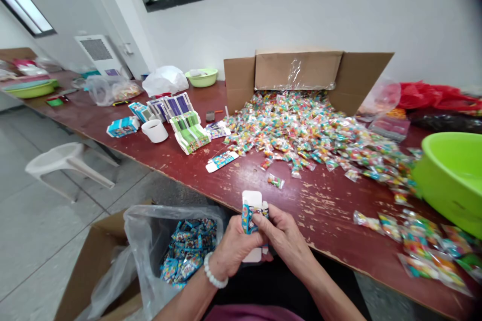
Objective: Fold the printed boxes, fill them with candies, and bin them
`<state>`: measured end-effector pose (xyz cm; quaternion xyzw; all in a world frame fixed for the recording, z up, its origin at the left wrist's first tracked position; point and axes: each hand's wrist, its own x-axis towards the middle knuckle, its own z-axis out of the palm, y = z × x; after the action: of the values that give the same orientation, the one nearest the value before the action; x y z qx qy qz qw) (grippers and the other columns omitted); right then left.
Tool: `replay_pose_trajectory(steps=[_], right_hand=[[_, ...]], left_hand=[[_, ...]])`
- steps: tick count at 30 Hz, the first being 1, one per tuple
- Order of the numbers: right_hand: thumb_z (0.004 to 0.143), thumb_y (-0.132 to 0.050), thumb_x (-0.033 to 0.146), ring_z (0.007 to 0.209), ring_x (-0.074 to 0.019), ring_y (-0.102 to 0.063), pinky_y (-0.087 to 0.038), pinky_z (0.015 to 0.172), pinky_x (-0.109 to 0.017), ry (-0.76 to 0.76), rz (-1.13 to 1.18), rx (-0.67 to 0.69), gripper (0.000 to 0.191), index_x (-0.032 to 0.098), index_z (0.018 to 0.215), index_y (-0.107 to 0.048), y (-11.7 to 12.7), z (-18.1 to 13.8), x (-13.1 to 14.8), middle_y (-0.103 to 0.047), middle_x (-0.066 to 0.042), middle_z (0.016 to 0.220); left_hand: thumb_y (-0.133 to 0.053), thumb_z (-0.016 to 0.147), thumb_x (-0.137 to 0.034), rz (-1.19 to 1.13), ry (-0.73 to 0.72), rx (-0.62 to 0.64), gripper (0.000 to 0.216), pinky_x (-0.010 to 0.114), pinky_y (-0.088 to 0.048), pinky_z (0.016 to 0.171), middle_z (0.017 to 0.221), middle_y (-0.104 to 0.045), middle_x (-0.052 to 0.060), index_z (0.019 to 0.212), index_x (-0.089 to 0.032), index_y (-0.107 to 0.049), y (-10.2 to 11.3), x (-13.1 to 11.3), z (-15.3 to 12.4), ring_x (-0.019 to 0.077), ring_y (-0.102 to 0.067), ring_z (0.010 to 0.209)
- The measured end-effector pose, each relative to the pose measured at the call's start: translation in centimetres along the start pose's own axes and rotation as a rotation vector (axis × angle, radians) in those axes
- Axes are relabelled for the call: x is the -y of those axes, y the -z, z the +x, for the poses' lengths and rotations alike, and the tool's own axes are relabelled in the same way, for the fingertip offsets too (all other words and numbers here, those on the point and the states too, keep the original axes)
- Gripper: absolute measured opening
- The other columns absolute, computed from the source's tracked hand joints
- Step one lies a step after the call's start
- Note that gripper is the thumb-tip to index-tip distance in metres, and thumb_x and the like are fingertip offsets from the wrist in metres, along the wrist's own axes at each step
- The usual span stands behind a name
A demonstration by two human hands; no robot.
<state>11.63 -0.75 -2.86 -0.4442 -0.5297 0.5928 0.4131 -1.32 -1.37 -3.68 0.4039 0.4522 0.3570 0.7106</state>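
Observation:
Between my two hands, just off the table's front edge, is a small blue printed candy box (248, 215) with white end flaps standing out at top and bottom. My left hand (236, 243) grips its left side and wears a white bead bracelet. My right hand (280, 230) holds the right side, its thumb lying across the printed front. Fingers behind the box are mostly hidden. A single candy packet (276, 180) lies on the table beyond my hands. Farther off, a flat blue carton (222, 161) rests near a large heap of wrapped candies (301, 125).
An open cardboard box (299, 71) on its side spills the heap. A green basin (452, 175) stands at right. Stacked flat cartons (190, 130) and a white tape roll (155, 131) lie left. Below, a plastic-lined carton (94, 256) holds filled blue boxes (188, 248); a white stool (68, 158) stands beyond.

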Motion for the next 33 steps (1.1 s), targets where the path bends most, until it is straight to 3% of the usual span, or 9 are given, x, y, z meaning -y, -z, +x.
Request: replay_pose_trajectory(steps=[5,8,10,16,19,23,27,29,33], right_hand=[[0.091,-0.053,0.058,0.052,-0.0122,-0.051,-0.043,0.048,-0.023,0.006,-0.025,-0.068,0.045,0.015,0.085,-0.068,0.3,0.3,-0.2,-0.059,0.0,0.063],[0.093,-0.051,0.055,0.072,-0.0177,-0.061,-0.05,0.065,-0.027,0.055,-0.056,-0.061,0.043,0.016,0.099,-0.07,1.2,0.4,-0.3,-0.068,-0.003,0.081],[0.094,-0.05,0.052,0.082,-0.0204,-0.063,-0.052,0.073,-0.03,0.053,-0.096,-0.034,0.042,0.019,0.112,-0.068,1.5,0.4,-0.4,-0.071,-0.005,0.093],[0.089,-0.062,0.047,0.1,-0.0217,-0.066,-0.054,0.082,-0.034,0.047,0.11,-0.213,0.064,0.025,0.143,-0.037,0.8,0.1,-1.6,-0.066,-0.009,0.117],[0.087,-0.065,0.045,0.094,-0.0201,-0.066,-0.054,0.08,-0.032,0.089,0.127,-0.226,0.051,0.024,0.13,-0.051,0.5,0.1,-2.1,-0.067,-0.008,0.113],[0.087,-0.065,0.046,0.078,-0.0167,-0.062,-0.05,0.071,-0.027,0.106,0.1,-0.195,0.031,0.019,0.103,-0.066,1.3,0.2,-1.6,-0.07,-0.004,0.091],[0.08,-0.071,0.05,0.07,-0.0154,-0.058,-0.047,0.067,-0.027,0.042,0.053,-0.163,0.034,0.016,0.076,-0.067,2.5,0.4,-0.9,-0.067,-0.002,0.075],[0.073,-0.078,0.05,0.069,-0.0154,-0.059,-0.047,0.067,-0.028,-0.007,0.092,-0.151,0.036,0.016,0.074,-0.067,2.8,0.5,-0.8,-0.067,-0.002,0.075],[0.068,-0.082,0.046,0.071,-0.0155,-0.061,-0.049,0.069,-0.029,-0.046,0.126,-0.13,0.043,0.018,0.098,-0.069,3.1,0.4,-0.9,-0.068,0.0,0.078]], left_hand=[[-0.076,0.076,-0.04,-0.045,-0.061,0.06,0.032,0.026,-0.051,0.065,0.074,-0.066,0.002,0.087,-0.011,-0.068,0.3,-0.6,-0.1,0.0136,-0.061,0.066],[-0.067,0.085,-0.041,0.024,-0.174,-0.015,0.029,0.026,-0.05,0.077,0.092,-0.069,0.004,0.096,-0.014,-0.063,0.8,-0.8,-0.3,0.0147,-0.063,0.083],[-0.069,0.083,-0.039,0.064,-0.209,-0.095,0.032,0.026,-0.051,0.075,0.092,-0.068,0.003,0.102,-0.017,-0.056,1.0,-0.7,-0.4,0.0144,-0.063,0.08],[-0.071,0.081,-0.032,0.058,-0.275,-0.234,0.063,0.025,-0.052,0.068,0.093,-0.07,0.0,0.132,-0.024,-0.036,0.6,-0.2,-0.8,0.0129,-0.065,0.071],[-0.07,0.081,-0.031,0.06,-0.272,-0.188,0.062,0.026,-0.053,0.072,0.097,-0.071,0.003,0.136,-0.023,-0.042,0.7,-0.2,-0.8,0.0154,-0.066,0.078],[-0.068,0.085,-0.035,0.111,-0.25,-0.142,0.042,0.026,-0.051,0.074,0.103,-0.071,0.006,0.123,-0.02,-0.057,1.2,-0.3,-0.7,0.0183,-0.065,0.088],[-0.062,0.089,-0.04,0.176,-0.266,-0.124,0.03,0.026,-0.049,0.077,0.096,-0.07,0.004,0.11,-0.019,-0.064,1.4,-0.4,-0.7,0.017,-0.062,0.085],[-0.06,0.09,-0.04,0.251,-0.293,-0.142,0.027,0.025,-0.047,0.076,0.093,-0.069,0.003,0.104,-0.018,-0.066,1.4,-0.5,-0.6,0.016,-0.061,0.082],[-0.062,0.089,-0.039,0.302,-0.311,-0.139,0.023,0.025,-0.047,0.077,0.093,-0.069,0.003,0.098,-0.018,-0.066,1.3,-0.4,-0.5,0.0165,-0.061,0.085]])
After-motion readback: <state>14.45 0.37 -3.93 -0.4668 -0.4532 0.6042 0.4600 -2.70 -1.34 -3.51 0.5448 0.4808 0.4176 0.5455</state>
